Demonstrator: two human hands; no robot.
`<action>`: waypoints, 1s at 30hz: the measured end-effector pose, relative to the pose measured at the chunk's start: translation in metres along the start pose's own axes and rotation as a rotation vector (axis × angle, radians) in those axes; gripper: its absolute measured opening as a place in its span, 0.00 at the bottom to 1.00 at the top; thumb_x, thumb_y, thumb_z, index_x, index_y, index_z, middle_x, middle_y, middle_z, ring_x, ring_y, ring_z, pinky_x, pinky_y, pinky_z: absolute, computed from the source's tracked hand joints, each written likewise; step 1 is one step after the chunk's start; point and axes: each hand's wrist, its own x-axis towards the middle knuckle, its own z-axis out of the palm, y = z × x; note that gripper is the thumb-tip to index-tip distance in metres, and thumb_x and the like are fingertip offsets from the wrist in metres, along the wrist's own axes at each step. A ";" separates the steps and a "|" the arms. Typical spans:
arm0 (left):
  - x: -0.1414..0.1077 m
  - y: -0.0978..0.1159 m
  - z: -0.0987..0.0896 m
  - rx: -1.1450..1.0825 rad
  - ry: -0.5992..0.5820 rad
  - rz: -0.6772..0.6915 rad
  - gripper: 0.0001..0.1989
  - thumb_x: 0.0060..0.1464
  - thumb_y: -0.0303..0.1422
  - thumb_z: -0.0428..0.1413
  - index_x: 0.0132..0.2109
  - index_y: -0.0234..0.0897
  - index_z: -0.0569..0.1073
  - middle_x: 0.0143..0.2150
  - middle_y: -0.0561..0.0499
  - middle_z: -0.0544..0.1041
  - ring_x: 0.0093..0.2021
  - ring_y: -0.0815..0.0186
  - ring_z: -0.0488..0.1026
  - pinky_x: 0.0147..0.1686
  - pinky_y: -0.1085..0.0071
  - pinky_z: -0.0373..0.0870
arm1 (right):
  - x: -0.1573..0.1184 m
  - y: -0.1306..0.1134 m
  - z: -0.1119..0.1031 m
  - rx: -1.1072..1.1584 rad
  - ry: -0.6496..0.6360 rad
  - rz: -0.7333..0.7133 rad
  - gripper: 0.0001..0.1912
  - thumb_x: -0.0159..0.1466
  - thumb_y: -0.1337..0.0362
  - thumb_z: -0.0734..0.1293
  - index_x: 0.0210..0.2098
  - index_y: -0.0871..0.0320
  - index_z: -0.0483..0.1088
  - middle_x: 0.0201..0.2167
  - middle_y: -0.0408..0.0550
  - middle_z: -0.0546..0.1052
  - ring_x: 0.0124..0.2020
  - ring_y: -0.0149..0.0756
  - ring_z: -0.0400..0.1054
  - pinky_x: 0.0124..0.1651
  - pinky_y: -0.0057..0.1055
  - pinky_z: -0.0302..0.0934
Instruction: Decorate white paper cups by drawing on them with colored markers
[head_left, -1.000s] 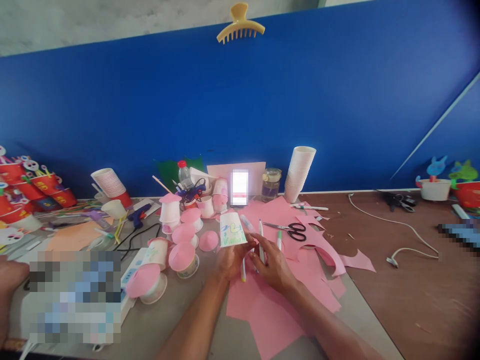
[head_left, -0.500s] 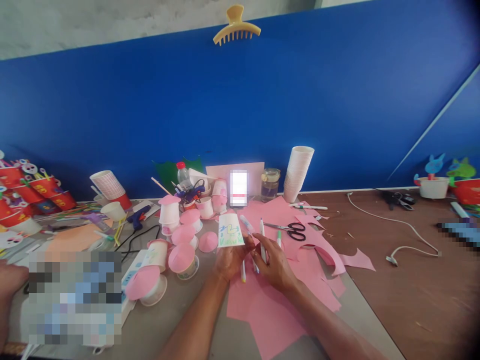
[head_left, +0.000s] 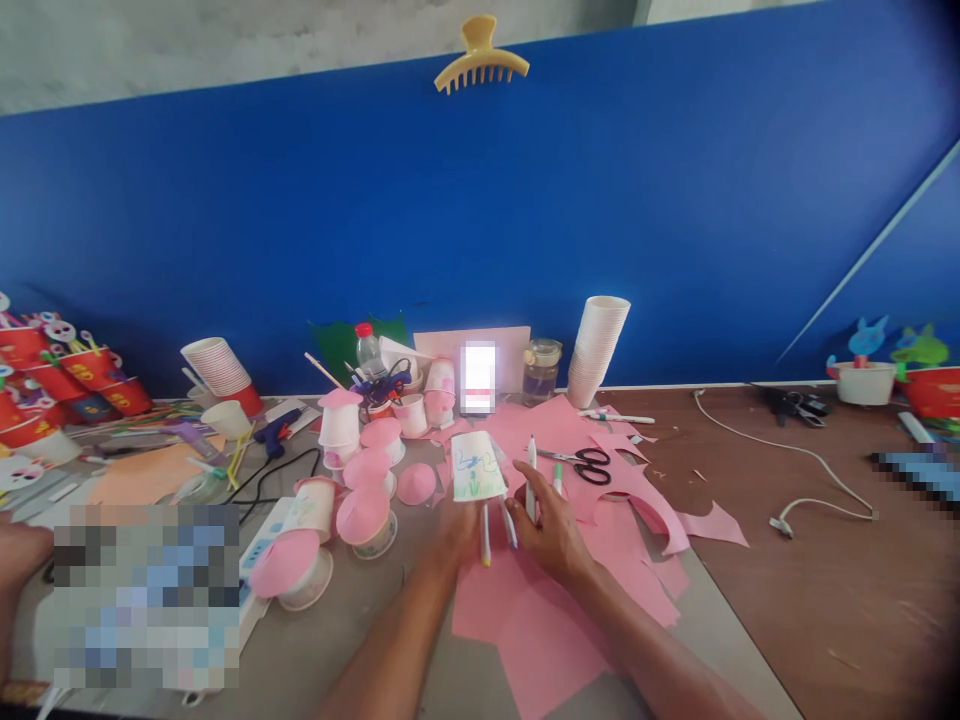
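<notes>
On the left of my desk [head_left: 352, 630], pink-topped cups [head_left: 363, 512] sit near my left hand [head_left: 463, 522], which holds the drawn-on cup [head_left: 477, 470], fingers mostly hidden. I've just turned it: its blue marks now face me, its yellow shape sits rightward, apparently offering another stretch of wall. Close beside, my right hand [head_left: 553, 525] grips an upright marker [head_left: 532, 478]; scissors [head_left: 595, 465] lie further right.

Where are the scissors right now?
In the head view, the scissors lie on the pink paper, beyond and right of the right hand, beside the green-tipped marker.
</notes>
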 end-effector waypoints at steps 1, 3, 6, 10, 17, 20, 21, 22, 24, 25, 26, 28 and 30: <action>0.001 -0.001 -0.001 0.042 0.045 0.020 0.10 0.46 0.38 0.65 0.35 0.38 0.77 0.31 0.50 0.78 0.39 0.56 0.74 0.42 0.63 0.69 | 0.000 0.000 0.000 0.001 0.007 -0.002 0.21 0.65 0.64 0.61 0.57 0.59 0.65 0.26 0.44 0.75 0.28 0.37 0.70 0.34 0.34 0.68; 0.003 -0.002 -0.003 0.081 0.110 0.068 0.06 0.45 0.33 0.65 0.32 0.40 0.76 0.29 0.51 0.78 0.37 0.57 0.73 0.39 0.64 0.67 | 0.000 0.001 0.000 -0.005 0.025 -0.009 0.21 0.65 0.64 0.61 0.57 0.59 0.65 0.27 0.44 0.75 0.28 0.37 0.70 0.34 0.34 0.68; 0.002 -0.001 -0.002 0.083 0.148 0.145 0.06 0.43 0.27 0.64 0.30 0.40 0.75 0.28 0.52 0.77 0.32 0.60 0.71 0.34 0.65 0.66 | -0.001 0.003 0.000 -0.011 0.057 -0.013 0.21 0.66 0.63 0.61 0.57 0.58 0.64 0.28 0.45 0.75 0.30 0.39 0.71 0.36 0.36 0.68; -0.004 0.004 0.004 0.132 0.147 0.147 0.06 0.42 0.28 0.64 0.28 0.40 0.74 0.28 0.52 0.76 0.31 0.60 0.69 0.32 0.65 0.65 | -0.001 0.002 -0.004 0.018 0.068 -0.078 0.25 0.66 0.61 0.62 0.62 0.58 0.58 0.31 0.46 0.75 0.32 0.40 0.71 0.40 0.40 0.68; -0.009 0.010 0.009 0.137 0.165 0.163 0.05 0.45 0.27 0.62 0.27 0.39 0.73 0.26 0.54 0.75 0.28 0.64 0.68 0.30 0.68 0.62 | -0.001 -0.011 -0.011 0.063 0.149 -0.359 0.30 0.64 0.63 0.66 0.63 0.56 0.53 0.44 0.54 0.75 0.47 0.46 0.72 0.52 0.50 0.67; -0.006 0.007 0.007 0.150 0.167 0.150 0.04 0.45 0.26 0.61 0.28 0.39 0.74 0.26 0.54 0.76 0.29 0.63 0.69 0.31 0.68 0.63 | -0.003 -0.014 -0.011 0.043 0.202 -0.379 0.20 0.64 0.68 0.65 0.55 0.52 0.60 0.32 0.44 0.75 0.39 0.41 0.74 0.52 0.49 0.68; -0.005 0.005 0.006 0.156 0.165 0.140 0.04 0.45 0.27 0.62 0.28 0.39 0.74 0.27 0.54 0.76 0.30 0.63 0.69 0.32 0.67 0.63 | -0.003 -0.015 -0.011 0.049 0.208 -0.390 0.19 0.65 0.69 0.64 0.54 0.52 0.61 0.30 0.42 0.74 0.36 0.39 0.74 0.52 0.49 0.69; -0.004 0.004 0.005 0.156 0.159 0.131 0.03 0.45 0.27 0.62 0.28 0.39 0.75 0.27 0.53 0.76 0.30 0.63 0.70 0.33 0.67 0.63 | -0.004 -0.015 -0.012 0.057 0.212 -0.402 0.19 0.65 0.69 0.64 0.54 0.52 0.61 0.28 0.41 0.74 0.33 0.38 0.73 0.52 0.49 0.69; -0.003 0.003 0.004 0.147 0.147 0.123 0.03 0.46 0.29 0.62 0.29 0.40 0.75 0.28 0.53 0.77 0.31 0.62 0.70 0.33 0.66 0.64 | -0.004 -0.016 -0.014 0.073 0.212 -0.421 0.18 0.66 0.70 0.62 0.55 0.52 0.61 0.28 0.41 0.74 0.30 0.36 0.72 0.50 0.48 0.70; -0.003 0.003 0.004 0.148 0.146 0.119 0.02 0.47 0.29 0.62 0.29 0.40 0.76 0.28 0.52 0.77 0.31 0.61 0.70 0.33 0.66 0.64 | -0.004 -0.017 -0.015 0.081 0.202 -0.431 0.18 0.68 0.69 0.61 0.56 0.52 0.61 0.28 0.41 0.74 0.30 0.36 0.72 0.49 0.48 0.70; -0.002 0.003 0.004 0.157 0.147 0.115 0.02 0.47 0.29 0.61 0.29 0.40 0.76 0.28 0.52 0.78 0.31 0.61 0.70 0.33 0.66 0.64 | -0.004 -0.018 -0.016 0.092 0.188 -0.440 0.17 0.69 0.68 0.59 0.57 0.52 0.61 0.28 0.42 0.74 0.30 0.36 0.72 0.48 0.47 0.70; -0.003 0.004 0.005 0.199 0.153 0.108 0.02 0.48 0.29 0.60 0.28 0.40 0.76 0.28 0.51 0.78 0.31 0.60 0.70 0.33 0.66 0.64 | -0.003 -0.019 -0.018 0.113 0.159 -0.474 0.17 0.72 0.64 0.56 0.59 0.53 0.60 0.30 0.45 0.75 0.31 0.38 0.73 0.49 0.49 0.69; -0.003 0.005 0.006 0.240 0.163 0.111 0.03 0.47 0.29 0.61 0.27 0.39 0.76 0.27 0.51 0.77 0.30 0.61 0.69 0.32 0.67 0.64 | -0.003 -0.020 -0.019 0.117 0.152 -0.510 0.19 0.73 0.60 0.53 0.61 0.54 0.60 0.32 0.48 0.76 0.34 0.40 0.73 0.51 0.51 0.68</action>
